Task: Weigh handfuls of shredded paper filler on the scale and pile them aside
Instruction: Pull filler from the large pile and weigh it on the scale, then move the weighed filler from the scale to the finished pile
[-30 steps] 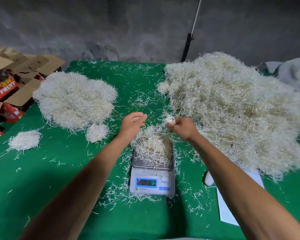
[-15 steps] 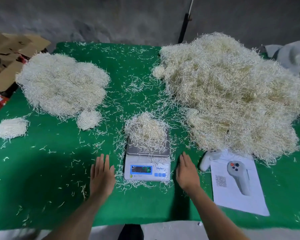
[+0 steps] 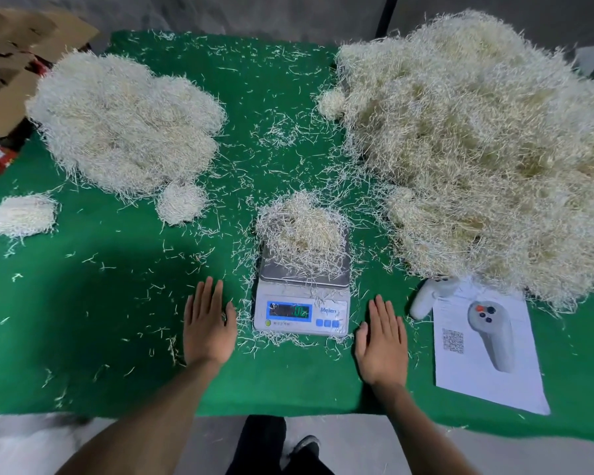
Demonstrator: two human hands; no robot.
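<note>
Hands lie flat and empty on the counter [image 3: 83, 320], my left hand [image 3: 208, 329] just left of the digital scale [image 3: 302, 303] and my right hand [image 3: 383, 341] just right of it, fingers straight, palms down, neither touching the scale. I judge I keep them off so the reading can settle without my weight on it; the lit display [image 3: 290, 310] shows green digits I cannot read for certain. The handful of shredded paper filler [image 3: 300, 228] sits heaped on the steel pan, spilling a little over its far edge. To my right rises the big source heap [image 3: 477, 149], near enough to grab from; to my far left lies the weighed pile [image 3: 124, 121], with two small clumps beside it, one [image 3: 182, 202] touching its near edge and another [image 3: 21, 216] apart at the left rim. That layout looks like unweighed stock on one side, finished on the other. Green felt-like cloth covers the counter, strewn with loose strands, thickest round the scale. A white controller [image 3: 491, 334] lies on a printed sheet [image 3: 487, 382] at my right, a second white handle [image 3: 429, 296] poking from under the heap. Cardboard boxes [image 3: 11, 73] stand past the left edge, a grey wall behind, pale floor below.
</note>
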